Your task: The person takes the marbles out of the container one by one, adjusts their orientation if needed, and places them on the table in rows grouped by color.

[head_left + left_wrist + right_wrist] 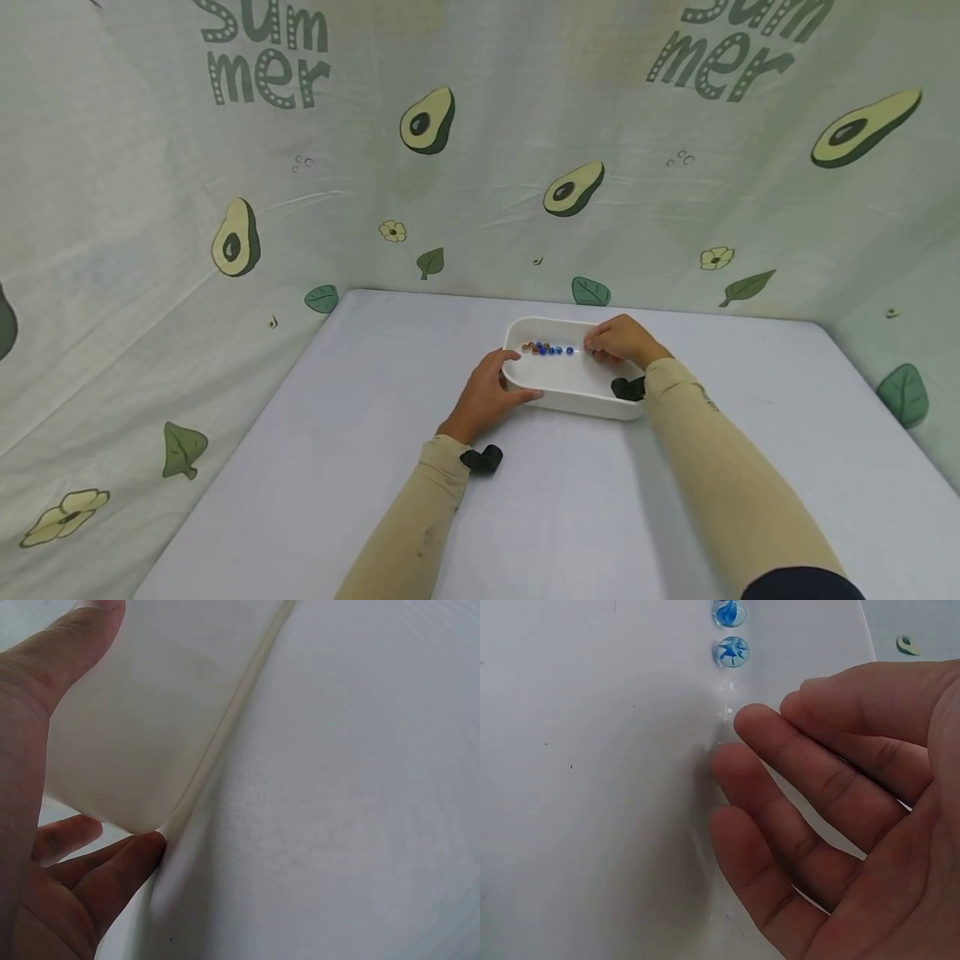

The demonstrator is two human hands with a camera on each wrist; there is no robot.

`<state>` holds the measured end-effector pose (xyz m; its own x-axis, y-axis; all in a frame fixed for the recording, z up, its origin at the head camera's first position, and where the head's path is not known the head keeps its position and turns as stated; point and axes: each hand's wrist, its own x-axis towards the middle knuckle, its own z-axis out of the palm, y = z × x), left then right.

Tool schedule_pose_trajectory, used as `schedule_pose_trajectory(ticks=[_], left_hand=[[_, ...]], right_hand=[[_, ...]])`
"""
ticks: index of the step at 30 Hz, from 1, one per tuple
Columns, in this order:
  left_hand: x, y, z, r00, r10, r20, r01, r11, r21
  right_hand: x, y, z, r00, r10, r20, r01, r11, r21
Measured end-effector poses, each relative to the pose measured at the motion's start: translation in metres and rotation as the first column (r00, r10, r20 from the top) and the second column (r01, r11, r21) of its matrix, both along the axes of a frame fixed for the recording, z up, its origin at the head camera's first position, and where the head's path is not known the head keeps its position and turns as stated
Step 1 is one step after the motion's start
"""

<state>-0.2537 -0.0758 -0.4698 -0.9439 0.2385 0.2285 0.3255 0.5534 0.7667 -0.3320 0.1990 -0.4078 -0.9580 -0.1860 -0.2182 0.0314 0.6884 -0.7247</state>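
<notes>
A white tray point(577, 401) with rounded corners stands on the table. My left hand point(491, 392) grips its left end, the thumb along the near wall and the fingers at the left rim. In the left wrist view that hand's fingertips point(146, 851) touch the tray's edge. Several blue and brown glass marbles point(558, 351) lie in a row inside. My right hand point(621, 340) is over the right half of the tray, just right of the row. Its thumb and forefinger come together, and whatever may be between them is hidden. A blue-patterned marble point(732, 652) lies beyond its fingertips.
A white-covered table point(360, 467) surrounds the tray. Behind it hangs a pale curtain point(495, 250) printed with avocados and leaves. A black strap piece point(482, 460) sits on the left wrist, and another point(627, 388) on the right wrist.
</notes>
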Motion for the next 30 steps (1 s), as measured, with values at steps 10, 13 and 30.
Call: schedule_pose_trajectory(ticks=[10, 13, 30], left_hand=[[-0.001, 0.001, -0.001, 1.000, -0.001, -0.006, 0.000, 1.000, -0.011], [-0.002, 0.001, -0.001, 1.000, 0.002, -0.008, -0.003, 1.000, -0.017], [-0.002, -0.001, -0.002, 0.999, -0.001, -0.034, 0.001, 1.000, -0.011]], right_hand=[[0.003, 0.001, 0.006, 0.999, 0.038, -0.004, -0.038, 0.999, 0.018], [0.003, 0.001, 0.009, 0.999, 0.049, -0.013, -0.048, 0.998, 0.038], [-0.001, -0.003, 0.010, 0.996, 0.084, -0.018, -0.080, 0.985, 0.154]])
